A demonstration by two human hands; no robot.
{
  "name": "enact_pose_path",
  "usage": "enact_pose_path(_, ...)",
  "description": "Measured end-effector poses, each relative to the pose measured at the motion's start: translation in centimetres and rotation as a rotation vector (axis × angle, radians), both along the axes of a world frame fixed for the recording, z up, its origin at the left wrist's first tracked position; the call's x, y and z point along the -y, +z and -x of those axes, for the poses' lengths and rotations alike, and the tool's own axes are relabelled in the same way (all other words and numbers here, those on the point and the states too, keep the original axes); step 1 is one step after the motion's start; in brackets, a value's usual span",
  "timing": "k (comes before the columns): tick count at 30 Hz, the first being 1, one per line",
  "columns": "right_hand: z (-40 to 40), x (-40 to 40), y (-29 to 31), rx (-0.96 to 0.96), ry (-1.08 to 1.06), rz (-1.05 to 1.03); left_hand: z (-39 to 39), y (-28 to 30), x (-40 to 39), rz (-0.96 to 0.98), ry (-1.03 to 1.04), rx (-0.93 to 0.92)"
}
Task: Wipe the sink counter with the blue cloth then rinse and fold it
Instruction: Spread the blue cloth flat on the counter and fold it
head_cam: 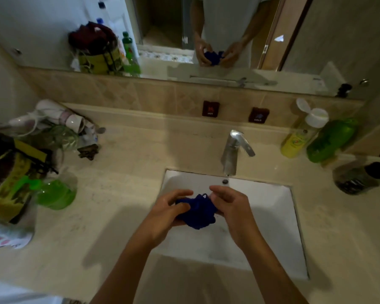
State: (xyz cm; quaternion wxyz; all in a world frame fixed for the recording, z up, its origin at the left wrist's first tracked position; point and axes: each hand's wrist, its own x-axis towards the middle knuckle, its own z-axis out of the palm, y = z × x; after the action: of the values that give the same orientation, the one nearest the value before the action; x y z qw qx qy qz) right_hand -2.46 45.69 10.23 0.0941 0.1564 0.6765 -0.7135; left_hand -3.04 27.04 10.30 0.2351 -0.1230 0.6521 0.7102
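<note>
The blue cloth [199, 212] is bunched into a crumpled wad above the white sink basin [272, 216]. My left hand [166, 213] grips its left side, thumb on top. My right hand [230, 205] holds its right side with curled fingers. Both hands hover over the basin, in front of the chrome faucet [233, 150]. No water is visibly running. The beige counter [110, 227] surrounds the basin.
Clutter fills the counter's left: a hair dryer [51, 115], a yellow bag [11, 183], a green bottle [57, 194]. At the right stand a yellow bottle [298, 139], a green bottle [331, 139] and a dark dispenser [360, 176]. A mirror [206, 29] covers the wall.
</note>
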Motion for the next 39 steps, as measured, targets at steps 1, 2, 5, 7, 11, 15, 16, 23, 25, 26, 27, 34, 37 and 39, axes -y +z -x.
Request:
enact_pose_path(1,0.2,0.8,0.6,-0.016,-0.009,-0.038,0.1,0.4,1.0,-0.019,0.016,-0.011)
enact_pose_path(2,0.3,1.6,1.1,-0.029,0.016,-0.076,0.1,0.7,2.1,-0.035,0.028,-0.022)
enact_pose_path(5,0.3,4.8,2.8,-0.054,0.228,-0.180,0.6,1.3,5.8,-0.061,-0.008,-0.075)
enact_pose_path(7,0.4,7.5,3.8,-0.080,0.297,-0.265,0.8,1.6,8.5,-0.099,-0.012,-0.097)
enact_pose_path(11,1.1,11.9,5.4,-0.189,0.173,-0.458,1.5,2.4,13.6,-0.182,0.052,-0.097)
enact_pose_path(15,1.1,14.6,7.2,-0.161,0.229,-0.375,1.9,3.5,17.2,-0.254,0.077,-0.100)
enact_pose_path(16,0.9,15.5,7.4,-0.151,0.299,-0.414,2.0,3.7,17.7,-0.258,0.073,-0.111)
enact_pose_path(23,1.0,18.2,8.1,-0.348,0.152,-0.476,2.2,4.7,19.3,-0.335,0.044,-0.114)
enact_pose_path(25,1.1,18.7,9.4,-0.364,0.063,-0.296,2.2,4.7,20.3,-0.346,-0.019,-0.140)
enact_pose_path(26,1.3,18.9,10.0,-0.372,0.023,-0.227,2.3,4.5,20.9,-0.314,-0.066,-0.157)
enact_pose_path(27,1.5,19.2,10.6,-0.383,-0.009,-0.190,2.3,4.3,21.3,-0.248,-0.109,-0.176)
enact_pose_path(34,3.8,22.1,14.6,-0.474,0.074,-0.279,2.8,6.1,21.8,0.184,-0.393,-0.425)
enact_pose_path(37,4.6,23.5,15.9,-0.496,0.159,-0.466,3.4,9.0,20.2,0.130,-0.329,-0.550)
enact_pose_path(39,5.0,24.0,16.5,-0.507,0.178,-0.575,3.7,10.6,19.4,0.162,-0.175,-0.613)
